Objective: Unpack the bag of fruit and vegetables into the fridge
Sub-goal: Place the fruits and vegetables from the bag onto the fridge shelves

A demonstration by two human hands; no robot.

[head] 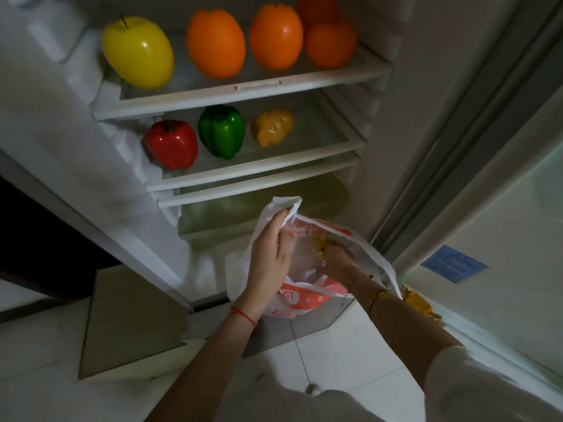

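Observation:
A white and orange plastic bag (307, 295) hangs in front of the open fridge, below its lower shelves. My left hand (269, 254) grips the bag's handle and holds its mouth up. My right hand (336, 258) is deep inside the bag, its fingers closed around a yellow item (318, 246) that is mostly hidden. The top shelf (243, 92) carries a yellow apple (138, 51) and several oranges (216, 42). On the shelf below (253, 167) sit a red pepper (170, 144), a green pepper (221, 130) and a yellow-brown pepper (272, 127).
A clear crisper drawer (231, 214) lies under the shelves, right behind the bag. The open fridge door (493, 233) stands at the right, with a blue label and a yellow object (419, 301) at its lower edge. The floor is pale tile.

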